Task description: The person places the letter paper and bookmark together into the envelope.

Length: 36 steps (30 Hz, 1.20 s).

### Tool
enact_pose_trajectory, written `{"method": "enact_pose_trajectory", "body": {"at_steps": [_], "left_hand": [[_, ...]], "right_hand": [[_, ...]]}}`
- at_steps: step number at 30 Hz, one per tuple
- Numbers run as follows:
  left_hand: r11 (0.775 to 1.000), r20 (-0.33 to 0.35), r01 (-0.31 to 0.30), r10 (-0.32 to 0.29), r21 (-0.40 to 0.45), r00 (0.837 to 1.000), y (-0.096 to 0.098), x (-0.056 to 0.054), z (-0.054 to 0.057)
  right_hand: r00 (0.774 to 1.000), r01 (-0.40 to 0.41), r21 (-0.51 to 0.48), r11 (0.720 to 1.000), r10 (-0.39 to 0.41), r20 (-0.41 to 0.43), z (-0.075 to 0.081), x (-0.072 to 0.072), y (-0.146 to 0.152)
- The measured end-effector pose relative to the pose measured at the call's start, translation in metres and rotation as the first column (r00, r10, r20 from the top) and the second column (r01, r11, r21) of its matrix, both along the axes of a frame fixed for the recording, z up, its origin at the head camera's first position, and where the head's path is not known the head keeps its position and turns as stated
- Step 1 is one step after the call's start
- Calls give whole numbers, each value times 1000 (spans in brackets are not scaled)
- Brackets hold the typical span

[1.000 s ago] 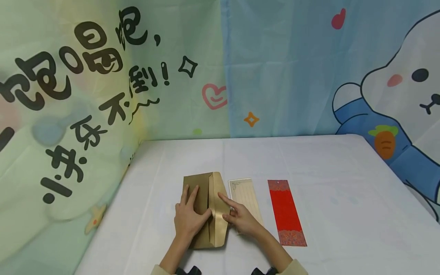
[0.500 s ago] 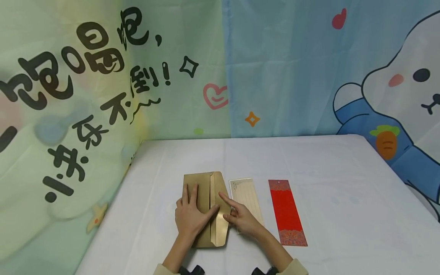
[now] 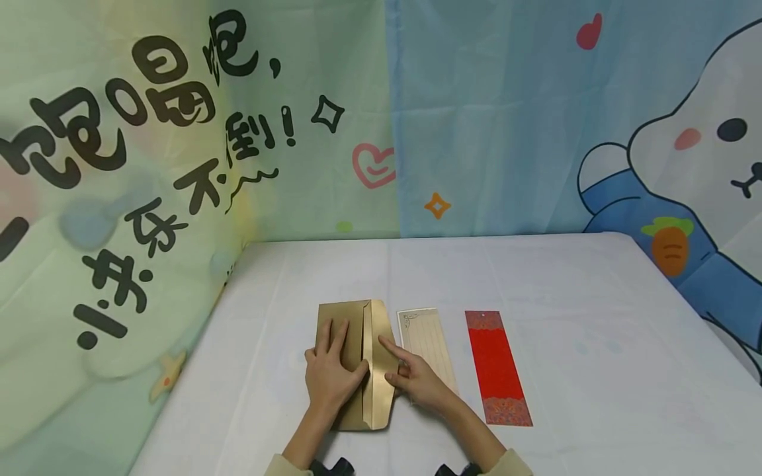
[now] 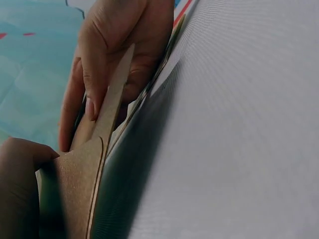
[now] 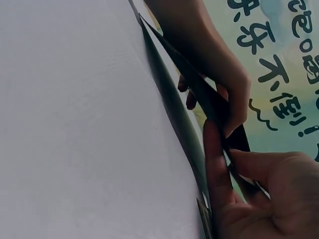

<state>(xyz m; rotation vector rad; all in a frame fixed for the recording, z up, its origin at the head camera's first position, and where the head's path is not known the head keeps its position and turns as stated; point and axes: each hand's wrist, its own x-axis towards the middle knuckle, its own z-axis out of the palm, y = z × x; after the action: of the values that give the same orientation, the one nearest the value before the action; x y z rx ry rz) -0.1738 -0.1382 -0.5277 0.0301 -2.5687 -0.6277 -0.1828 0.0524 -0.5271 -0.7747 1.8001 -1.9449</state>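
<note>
A gold paper envelope (image 3: 348,406) is tilted a little off the white tablecloth, its long flap (image 3: 378,390) folded out on the right side. My left hand (image 3: 331,380) holds the body, with two fingers stretched over the front and the thumb at the opening beside the flap. In the right wrist view, two fingertips of the left hand (image 5: 214,55) show under the envelope. My right hand (image 3: 419,382) pinches the flap's outer edge between thumb and fingers. The left wrist view shows the right hand (image 4: 119,55) behind the flap; the envelope's inside is hidden.
Just right of the envelope lies a cream lined card (image 3: 427,337), partly covered by the right hand. Farther right, a red strip (image 3: 497,367) with patterned ends lies flat. Printed cloth (image 3: 476,119) hangs behind and left of the white table (image 3: 595,370).
The left thumb has slid right onto the flap and then back left to the opening. The envelope has shifted very slightly. The right hand keeps its pinch; the card and red strip stay put.
</note>
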Motion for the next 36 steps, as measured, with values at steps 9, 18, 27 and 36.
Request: {"method": "enact_pose_trajectory", "body": {"at_steps": [9, 18, 27, 36], "left_hand": [[998, 33, -58, 58, 2, 998, -3, 0, 1], [996, 49, -68, 71, -49, 996, -4, 1, 0], [996, 48, -64, 67, -59, 997, -4, 0, -2], [995, 51, -70, 73, -67, 996, -4, 1, -1]], "right_hand": [[643, 709, 246, 661, -462, -611, 2, 1, 12], [588, 798, 402, 449, -433, -683, -14, -4, 28], [554, 821, 380, 427, -433, -711, -18, -3, 27], [559, 811, 275, 516, -548, -622, -16, -6, 26]]}}
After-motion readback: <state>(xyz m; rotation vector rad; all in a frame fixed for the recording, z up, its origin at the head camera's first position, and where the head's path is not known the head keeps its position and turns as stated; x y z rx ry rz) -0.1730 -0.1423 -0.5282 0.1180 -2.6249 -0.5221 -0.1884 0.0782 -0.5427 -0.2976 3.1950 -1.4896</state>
